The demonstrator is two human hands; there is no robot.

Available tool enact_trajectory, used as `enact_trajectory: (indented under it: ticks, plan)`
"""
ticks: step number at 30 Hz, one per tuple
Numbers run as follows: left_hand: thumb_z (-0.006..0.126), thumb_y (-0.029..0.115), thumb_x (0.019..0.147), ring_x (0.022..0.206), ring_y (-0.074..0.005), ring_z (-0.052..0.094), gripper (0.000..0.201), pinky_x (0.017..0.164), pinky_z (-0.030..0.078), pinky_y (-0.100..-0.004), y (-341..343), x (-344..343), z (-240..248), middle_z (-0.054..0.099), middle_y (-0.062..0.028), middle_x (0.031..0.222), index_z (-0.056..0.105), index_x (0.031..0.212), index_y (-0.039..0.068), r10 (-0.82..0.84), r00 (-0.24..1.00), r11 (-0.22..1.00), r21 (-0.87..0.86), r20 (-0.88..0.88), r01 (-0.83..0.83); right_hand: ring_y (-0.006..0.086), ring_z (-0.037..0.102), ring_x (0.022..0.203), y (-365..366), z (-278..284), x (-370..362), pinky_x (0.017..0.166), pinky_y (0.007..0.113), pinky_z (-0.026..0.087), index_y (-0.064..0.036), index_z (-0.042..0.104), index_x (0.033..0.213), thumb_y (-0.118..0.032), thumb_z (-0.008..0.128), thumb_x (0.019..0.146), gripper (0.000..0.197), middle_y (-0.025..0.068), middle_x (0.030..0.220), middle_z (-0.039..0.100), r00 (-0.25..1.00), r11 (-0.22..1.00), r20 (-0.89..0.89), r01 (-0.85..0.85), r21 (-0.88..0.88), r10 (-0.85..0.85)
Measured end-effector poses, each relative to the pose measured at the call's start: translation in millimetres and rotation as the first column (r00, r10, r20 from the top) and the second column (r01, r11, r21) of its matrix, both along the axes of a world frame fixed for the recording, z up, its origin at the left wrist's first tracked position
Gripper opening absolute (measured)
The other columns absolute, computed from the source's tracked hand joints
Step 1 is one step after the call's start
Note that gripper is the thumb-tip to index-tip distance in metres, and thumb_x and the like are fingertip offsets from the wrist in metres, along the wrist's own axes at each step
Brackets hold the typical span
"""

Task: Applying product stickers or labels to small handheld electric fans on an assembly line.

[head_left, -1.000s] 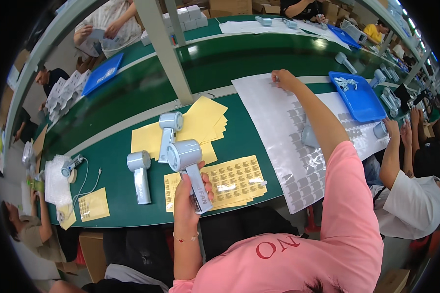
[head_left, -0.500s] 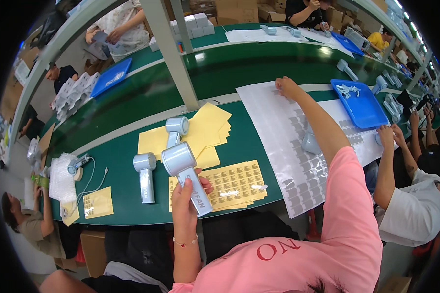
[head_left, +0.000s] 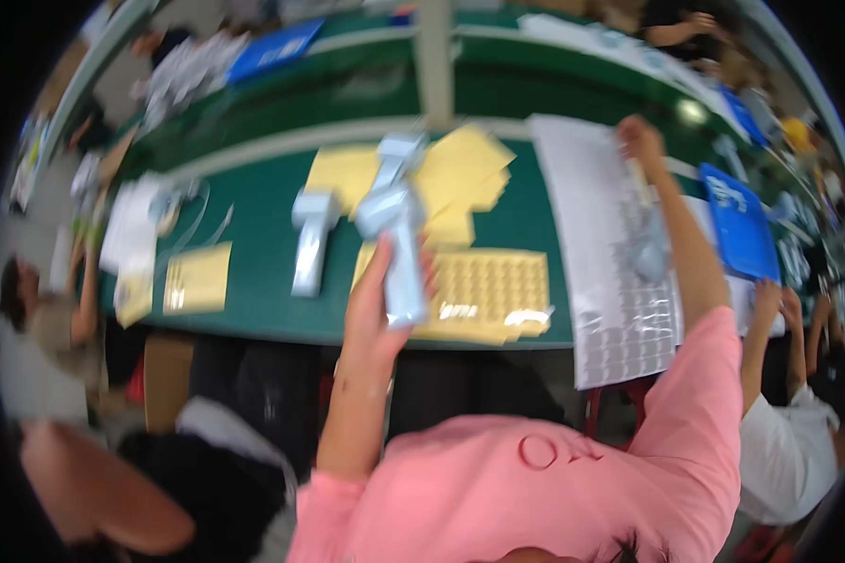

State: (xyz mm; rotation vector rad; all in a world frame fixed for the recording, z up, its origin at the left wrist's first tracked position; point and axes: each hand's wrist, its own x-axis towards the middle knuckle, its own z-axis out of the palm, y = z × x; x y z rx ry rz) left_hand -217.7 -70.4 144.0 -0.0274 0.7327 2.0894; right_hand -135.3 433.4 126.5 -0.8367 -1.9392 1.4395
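Note:
My left hand (head_left: 371,298) is wrapped round the handle of a light-blue handheld fan (head_left: 405,272), held head-up above the table. Behind it lies another light-blue fan (head_left: 399,158) on yellow sheets (head_left: 469,169), and a third fan (head_left: 312,246) lies to the left. Close to the held fan is a yellow sticker sheet (head_left: 507,281) with rows of small prints. My right arm reaches out, and my right hand (head_left: 640,143) is at the far end of a white sheet (head_left: 573,225) of grey stickers; blur smears its fingers. Beneath that forearm is a light-blue fan (head_left: 650,249).
To the right stands a blue tray (head_left: 744,225) with small white parts, beside a co-worker's hands (head_left: 770,302). A corded light-blue device (head_left: 164,205) is at the left. A grey post (head_left: 434,66) rises behind the green table (head_left: 253,300).
The whole view has swung, shifting the table up and rightward in the picture, with blur. My left hand still holds the fan, now more upright. My right hand stays near the white sheet's far end.

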Motion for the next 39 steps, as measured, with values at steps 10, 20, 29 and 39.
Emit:
enact_trajectory:
  ticks: [10,20,29,39]
  plan:
    - [0.048,0.038,0.091,0.084,-0.0258,0.057,0.040,0.086,0.049,-0.0478,-4,24,8,0.053,-0.0131,0.090,0.045,0.110,0.002,0.095,0.992,0.968,0.227,0.082,-0.111,0.0113,0.057,0.068,-255,105,111,0.067,0.021,0.047,0.0014,0.057,0.100,0.000,0.059,0.082,0.019,0.0049,0.084,0.058,0.995,0.858,-0.048,-0.054,0.511,0.092]
    - [0.050,0.045,0.087,0.074,-0.0153,0.054,0.051,0.062,0.046,-0.0262,-7,45,2,0.054,-0.0062,0.085,0.050,0.107,-0.003,-0.148,0.981,0.949,0.299,0.129,0.104,0.0107,0.056,0.065,-394,50,134,0.057,0.020,0.047,0.0043,0.054,0.087,0.009,0.053,0.081,0.008,0.0106,0.094,0.054,0.852,0.845,-0.145,-0.520,-0.120,0.504]
    - [0.051,0.039,0.087,0.073,-0.0185,0.053,0.041,0.065,0.047,-0.0288,-7,65,13,0.052,-0.0080,0.084,0.049,0.100,0.000,0.035,0.985,0.988,0.142,0.167,-0.059,0.0102,0.060,0.068,-437,81,92,0.060,0.020,0.050,0.0059,0.055,0.088,0.006,0.059,0.080,0.009,0.0075,0.084,0.057,0.854,0.859,-0.111,-0.511,0.008,0.509]
    - [0.047,0.040,0.089,0.078,-0.0213,0.052,0.044,0.068,0.048,-0.0311,-6,69,11,0.052,-0.0104,0.088,0.045,0.103,-0.002,0.104,0.975,0.970,0.198,0.195,-0.143,0.0115,0.062,0.071,-441,69,83,0.061,0.020,0.052,0.0058,0.055,0.088,0.006,0.061,0.080,0.010,0.0070,0.083,0.059,0.869,0.901,-0.239,-0.423,0.098,0.434]
